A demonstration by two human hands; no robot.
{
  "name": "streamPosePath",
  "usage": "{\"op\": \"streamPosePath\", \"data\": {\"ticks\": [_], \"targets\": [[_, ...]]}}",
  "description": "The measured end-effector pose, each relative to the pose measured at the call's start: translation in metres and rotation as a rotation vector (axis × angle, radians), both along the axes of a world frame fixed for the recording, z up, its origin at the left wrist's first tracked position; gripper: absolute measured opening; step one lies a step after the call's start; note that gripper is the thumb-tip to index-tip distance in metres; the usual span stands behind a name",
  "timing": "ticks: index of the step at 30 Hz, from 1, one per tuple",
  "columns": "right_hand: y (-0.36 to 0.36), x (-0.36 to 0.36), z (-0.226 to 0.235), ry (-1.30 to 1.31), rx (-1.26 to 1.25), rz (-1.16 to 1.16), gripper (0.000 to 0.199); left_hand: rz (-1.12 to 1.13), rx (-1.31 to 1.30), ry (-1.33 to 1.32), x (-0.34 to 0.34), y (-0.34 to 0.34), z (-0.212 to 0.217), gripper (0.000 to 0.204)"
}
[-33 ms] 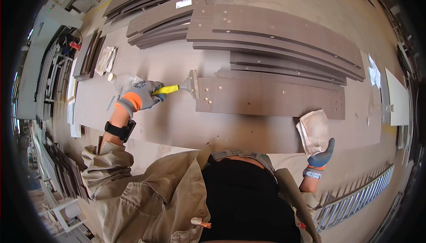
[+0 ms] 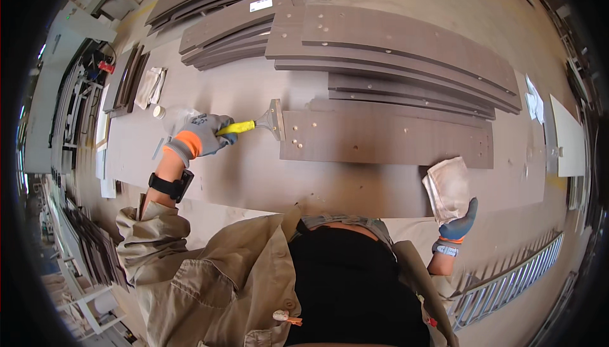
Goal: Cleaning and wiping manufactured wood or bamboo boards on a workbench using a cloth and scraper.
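Gripping the yellow-handled scraper [image 2: 257, 123], the left hand [image 2: 204, 134] sets its blade against the end of the brown panel [image 2: 387, 139] on the bench [image 2: 254, 176]; the right hand [image 2: 458, 225] clutches a rag [image 2: 448, 186]. A tilted blade could gouge the face, or a slip could shove the panel sideways.

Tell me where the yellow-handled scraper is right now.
In the head view, the yellow-handled scraper is left of centre, gripped by the left hand, its blade against the left end of the dark brown panel lying on the worktable.
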State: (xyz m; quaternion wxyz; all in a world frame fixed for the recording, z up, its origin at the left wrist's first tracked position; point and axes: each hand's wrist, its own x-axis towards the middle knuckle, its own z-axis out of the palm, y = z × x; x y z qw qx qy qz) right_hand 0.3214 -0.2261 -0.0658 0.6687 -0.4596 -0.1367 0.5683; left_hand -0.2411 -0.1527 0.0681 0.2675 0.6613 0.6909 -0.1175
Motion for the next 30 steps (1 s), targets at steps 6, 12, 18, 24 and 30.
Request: {"op": "streamPosePath", "data": {"ticks": [6,12,18,24,30], "targets": [[-0.021,-0.006,-0.019,0.247,-0.007,-0.049,0.057,-0.159,0.003,0.112,0.001,0.013,0.002,0.032],[-0.02,-0.018,-0.01,0.309,-0.013,-0.023,0.057,-0.252,0.059,0.168,-0.002,0.015,-0.014,0.029],[-0.015,-0.021,0.001,0.304,-0.015,-0.04,0.057,-0.308,0.065,0.189,0.005,0.016,-0.018,0.029],[-0.016,-0.023,0.007,0.233,0.024,-0.07,0.052,-0.386,0.057,0.172,0.03,0.032,-0.023,0.029],[-0.027,-0.033,0.017,-0.145,-0.03,-0.224,0.047,-0.497,0.07,0.175,0.067,0.049,-0.028,0.032]]}}
